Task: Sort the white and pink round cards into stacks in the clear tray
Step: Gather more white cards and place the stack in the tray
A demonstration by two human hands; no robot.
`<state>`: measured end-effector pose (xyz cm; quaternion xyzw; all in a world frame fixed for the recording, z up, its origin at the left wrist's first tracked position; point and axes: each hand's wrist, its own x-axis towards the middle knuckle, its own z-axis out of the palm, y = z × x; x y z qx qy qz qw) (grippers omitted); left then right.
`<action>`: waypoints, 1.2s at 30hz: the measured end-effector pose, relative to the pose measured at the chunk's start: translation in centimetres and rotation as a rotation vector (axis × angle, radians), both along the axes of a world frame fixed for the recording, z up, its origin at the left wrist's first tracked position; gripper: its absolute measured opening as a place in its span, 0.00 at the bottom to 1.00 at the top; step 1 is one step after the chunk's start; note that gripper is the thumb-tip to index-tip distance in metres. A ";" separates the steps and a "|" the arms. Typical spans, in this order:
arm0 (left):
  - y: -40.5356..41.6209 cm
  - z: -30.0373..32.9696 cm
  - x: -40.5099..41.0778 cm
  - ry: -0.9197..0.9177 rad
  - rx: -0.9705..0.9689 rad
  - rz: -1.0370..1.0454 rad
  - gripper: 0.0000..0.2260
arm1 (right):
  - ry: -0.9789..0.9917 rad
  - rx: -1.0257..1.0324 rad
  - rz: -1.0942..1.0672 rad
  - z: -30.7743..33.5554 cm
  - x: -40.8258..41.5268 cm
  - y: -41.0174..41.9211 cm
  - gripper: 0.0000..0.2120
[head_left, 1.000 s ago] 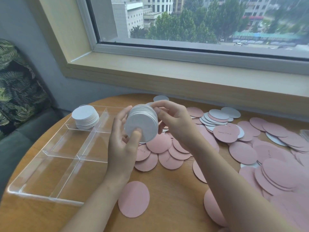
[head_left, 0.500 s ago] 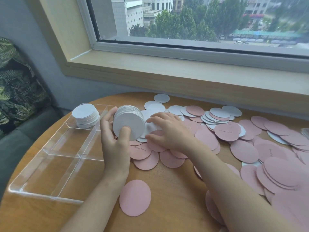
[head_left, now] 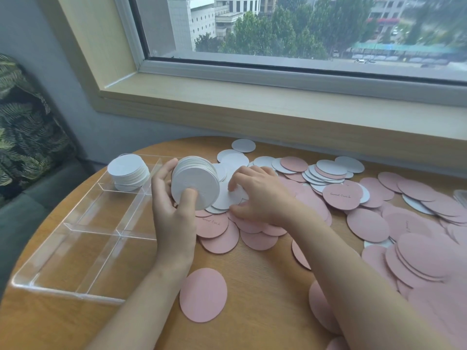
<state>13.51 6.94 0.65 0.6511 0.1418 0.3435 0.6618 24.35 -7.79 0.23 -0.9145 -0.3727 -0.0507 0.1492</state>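
White round cards (head_left: 195, 184) – thick stack gripped in left hand (head_left: 174, 218), right hand (head_left: 262, 195) pinching a loose white card (head_left: 231, 197), clear tray (head_left: 83, 236).

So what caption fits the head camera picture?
Left hand holds white card stack; right hand picks a white card.

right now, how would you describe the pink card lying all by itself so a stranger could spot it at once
Start at the round wooden table under the window and look at its near edge, between the person's two forearms. The lone pink card lies flat there, just right of the clear tray. Unlike the pink cards heaped further back and right, it overlaps no other card.
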 end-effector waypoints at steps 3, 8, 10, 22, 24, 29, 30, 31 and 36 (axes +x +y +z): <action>0.0 0.0 0.0 0.004 0.006 0.000 0.23 | -0.016 0.023 0.021 -0.1 0.1 -0.2 0.15; -0.1 0.2 -0.1 0.001 0.013 -0.009 0.23 | -0.068 0.038 0.055 -0.4 0.1 -0.2 0.13; -0.1 0.2 -0.1 0.002 0.017 -0.010 0.23 | -0.071 0.050 0.070 -0.3 0.0 -0.1 0.10; -0.2 0.2 -0.1 0.016 0.015 -0.010 0.23 | -0.068 0.045 0.125 -0.1 0.0 -0.1 0.19; -0.1 0.1 -0.1 0.016 0.014 -0.010 0.23 | -0.067 0.064 0.130 0.0 0.0 -0.1 0.17; 0.0 0.0 0.0 0.020 0.007 -0.013 0.23 | -0.008 0.206 0.121 0.5 0.0 -0.4 0.13; 0.1 0.0 0.0 0.019 0.006 -0.014 0.23 | 0.005 0.243 0.115 0.6 0.1 -0.5 0.12; 0.1 0.0 0.0 0.019 0.006 -0.014 0.23 | 0.017 0.269 0.107 0.6 0.2 -0.6 0.11; 0.0 0.0 0.0 0.027 0.007 -0.018 0.22 | 0.175 0.262 0.110 0.6 0.5 -0.8 0.17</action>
